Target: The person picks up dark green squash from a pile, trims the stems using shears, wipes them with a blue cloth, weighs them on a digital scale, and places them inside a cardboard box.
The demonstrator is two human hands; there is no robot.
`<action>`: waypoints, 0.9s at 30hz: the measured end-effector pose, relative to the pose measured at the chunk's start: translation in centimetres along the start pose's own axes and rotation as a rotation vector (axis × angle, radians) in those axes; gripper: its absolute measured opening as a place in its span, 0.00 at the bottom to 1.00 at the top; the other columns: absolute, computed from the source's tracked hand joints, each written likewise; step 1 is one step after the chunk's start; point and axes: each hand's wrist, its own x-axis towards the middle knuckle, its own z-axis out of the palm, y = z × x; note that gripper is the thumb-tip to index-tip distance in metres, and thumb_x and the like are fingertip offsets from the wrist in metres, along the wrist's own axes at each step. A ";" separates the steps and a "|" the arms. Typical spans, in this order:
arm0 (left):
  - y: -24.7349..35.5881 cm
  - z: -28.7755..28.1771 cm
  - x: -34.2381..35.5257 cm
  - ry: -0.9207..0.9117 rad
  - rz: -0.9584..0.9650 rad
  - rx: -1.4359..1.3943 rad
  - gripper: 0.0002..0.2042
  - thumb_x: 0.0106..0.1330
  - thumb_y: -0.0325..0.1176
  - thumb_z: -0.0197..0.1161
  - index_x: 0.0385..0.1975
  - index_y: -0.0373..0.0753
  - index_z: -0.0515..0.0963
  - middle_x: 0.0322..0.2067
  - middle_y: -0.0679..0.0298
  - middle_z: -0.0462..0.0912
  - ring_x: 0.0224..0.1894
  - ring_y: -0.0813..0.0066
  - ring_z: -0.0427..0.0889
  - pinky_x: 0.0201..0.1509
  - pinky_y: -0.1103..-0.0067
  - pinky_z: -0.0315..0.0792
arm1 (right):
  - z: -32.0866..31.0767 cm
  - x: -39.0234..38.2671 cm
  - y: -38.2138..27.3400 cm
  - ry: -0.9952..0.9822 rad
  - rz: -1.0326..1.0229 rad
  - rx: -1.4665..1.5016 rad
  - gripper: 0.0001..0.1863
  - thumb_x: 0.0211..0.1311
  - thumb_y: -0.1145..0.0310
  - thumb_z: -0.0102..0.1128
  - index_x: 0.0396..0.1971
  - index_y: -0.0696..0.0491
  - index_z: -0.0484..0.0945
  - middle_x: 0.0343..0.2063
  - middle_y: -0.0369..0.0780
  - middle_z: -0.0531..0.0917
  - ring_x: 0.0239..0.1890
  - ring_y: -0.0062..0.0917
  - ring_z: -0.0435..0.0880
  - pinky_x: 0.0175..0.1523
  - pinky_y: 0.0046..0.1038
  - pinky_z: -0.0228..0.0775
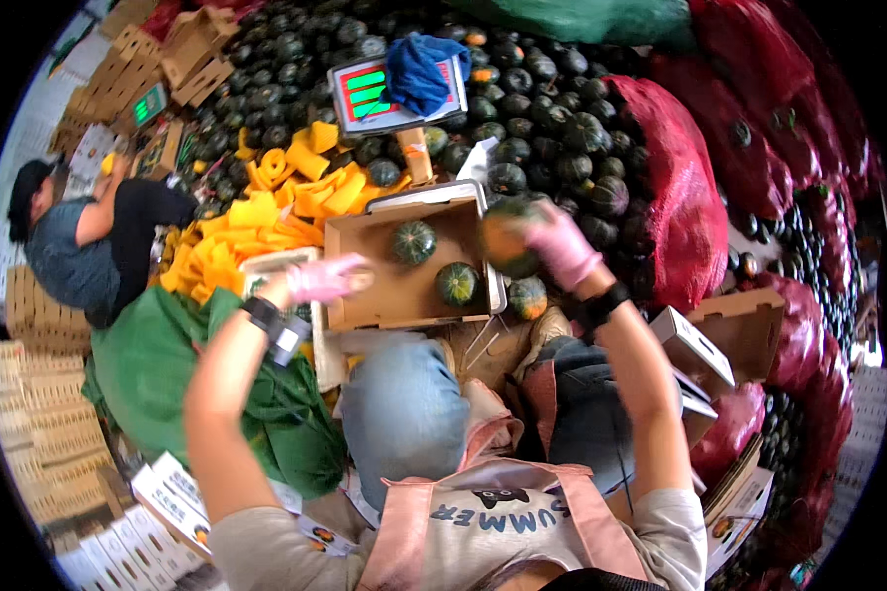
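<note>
handling a green-and-orange squash [508, 239] at an open cardboard box [394, 297]

head view: right hand [565, 251], pink-gloved, appears closed round this squash, at the box's right edge. blurred; cannot tell whether squash touches wall. left hand [325, 279], also gloved, at the left wall; nothing made out in it, cannot tell how wide the fingers stand. inside, apart: a rear squash [414, 242] and a front squash [457, 284].

judgement: step in hand looks like handling one squash beside the box. next move calls for a steady right-hand grip and clearance from wall and front squash.
</note>
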 end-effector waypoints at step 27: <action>-6.9 9.2 10.9 0.057 0.754 -2.031 0.43 0.52 0.66 0.57 0.65 0.49 0.55 0.67 0.53 0.51 0.69 0.54 0.48 0.58 0.36 0.51 | -0.7 3.0 22.7 0.300 0.776 -1.208 0.46 0.33 0.55 0.71 0.58 0.47 0.59 0.53 0.42 0.68 0.58 0.38 0.65 0.57 0.42 0.61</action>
